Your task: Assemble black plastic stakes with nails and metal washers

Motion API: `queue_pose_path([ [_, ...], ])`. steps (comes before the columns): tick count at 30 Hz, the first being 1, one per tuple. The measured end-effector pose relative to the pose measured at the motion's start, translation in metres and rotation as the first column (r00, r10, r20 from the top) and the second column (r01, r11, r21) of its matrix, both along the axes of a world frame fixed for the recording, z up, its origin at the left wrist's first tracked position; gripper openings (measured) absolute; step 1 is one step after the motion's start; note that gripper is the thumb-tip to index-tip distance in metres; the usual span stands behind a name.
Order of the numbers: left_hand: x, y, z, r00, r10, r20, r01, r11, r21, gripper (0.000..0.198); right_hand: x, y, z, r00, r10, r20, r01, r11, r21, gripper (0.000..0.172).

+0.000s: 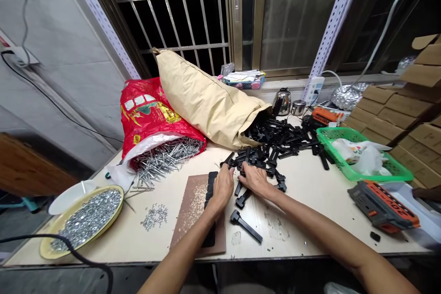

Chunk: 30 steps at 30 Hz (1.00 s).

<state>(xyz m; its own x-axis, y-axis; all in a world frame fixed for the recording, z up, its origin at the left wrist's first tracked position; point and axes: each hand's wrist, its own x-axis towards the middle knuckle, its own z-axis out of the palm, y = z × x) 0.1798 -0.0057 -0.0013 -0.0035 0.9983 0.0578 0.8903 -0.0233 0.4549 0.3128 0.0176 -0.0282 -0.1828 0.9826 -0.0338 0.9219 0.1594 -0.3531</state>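
Since black parts point(285, 133) sprawl beside the board point(188, 206), probably for easy reach, left hand point(224, 186) and right hand point(254, 177) sit there apart, grips unclear tbh.

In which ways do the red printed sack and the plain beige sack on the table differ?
The red printed sack bears pictures; the plain beige sack shows none. Silvery metal rods spill from the red sack, but black bar-shaped parts from the beige sack. Both lie open-mouthed on the table.
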Motion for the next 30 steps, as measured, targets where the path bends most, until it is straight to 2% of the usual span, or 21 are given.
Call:
queue_pose_path([
  [5,-0.004,0.007,-0.014,0.968,-0.102,0.231,0.106,0.994,-0.003,0.017,-0.009,0.002,-0.002,0.981,-0.117,-0.152,0.112,0.993,-0.043,0.03],
  [9,-0.006,0.014,-0.012,0.936,-0.117,0.333,0.109,0.993,0.042,0.025,-0.006,0.007,0.004,0.908,-0.214,-0.36,0.191,0.977,-0.099,0.028],
  [11,-0.006,0.015,-0.008,0.882,-0.126,0.454,0.12,0.992,0.041,0.032,-0.003,0.006,0.01,0.846,-0.236,-0.479,0.196,0.972,-0.133,0.027],
  [14,-0.003,0.011,-0.004,0.76,-0.127,0.637,0.224,0.972,-0.073,0.037,0.002,-0.005,0.021,0.753,-0.208,-0.624,0.146,0.978,-0.151,0.029],
  [17,-0.004,0.003,-0.002,0.65,-0.117,0.75,0.318,0.939,-0.129,0.034,0.013,-0.028,0.027,0.691,-0.089,-0.717,0.052,0.996,-0.073,0.031],
  [18,-0.006,-0.001,-0.002,0.62,-0.102,0.778,0.312,0.942,-0.125,0.033,0.019,-0.037,0.028,0.717,-0.01,-0.697,0.014,1.0,0.001,0.033],
  [19,-0.01,-0.004,0.0,0.585,-0.075,0.808,0.297,0.946,-0.127,0.033,0.024,-0.046,0.027,0.775,0.084,-0.626,-0.034,0.995,0.091,0.035],
  [21,-0.018,-0.011,0.003,0.483,0.005,0.876,0.271,0.95,-0.154,0.034,0.036,-0.062,0.023,0.908,0.271,-0.318,-0.199,0.95,0.242,0.04],
  [22,-0.022,-0.015,0.006,0.421,0.047,0.906,0.26,0.951,-0.17,0.035,0.041,-0.067,0.021,0.932,0.339,-0.13,-0.296,0.918,0.264,0.039],
  [23,-0.026,-0.018,0.01,0.361,0.08,0.929,0.253,0.95,-0.18,0.036,0.045,-0.071,0.02,0.919,0.394,0.026,-0.387,0.886,0.254,0.036],
  [25,-0.033,-0.025,0.018,0.262,0.112,0.959,0.24,0.954,-0.178,0.039,0.048,-0.073,0.019,0.863,0.465,0.197,-0.5,0.84,0.21,0.027],
  [27,-0.039,-0.032,0.027,0.178,0.127,0.976,0.207,0.965,-0.163,0.044,0.047,-0.074,0.022,0.873,0.427,0.235,-0.476,0.85,0.226,0.023],
  [30,-0.048,-0.044,0.037,0.1,0.173,0.98,0.15,0.971,-0.187,0.045,0.037,-0.085,0.027,0.953,0.29,0.085,-0.302,0.917,0.259,0.022],
])
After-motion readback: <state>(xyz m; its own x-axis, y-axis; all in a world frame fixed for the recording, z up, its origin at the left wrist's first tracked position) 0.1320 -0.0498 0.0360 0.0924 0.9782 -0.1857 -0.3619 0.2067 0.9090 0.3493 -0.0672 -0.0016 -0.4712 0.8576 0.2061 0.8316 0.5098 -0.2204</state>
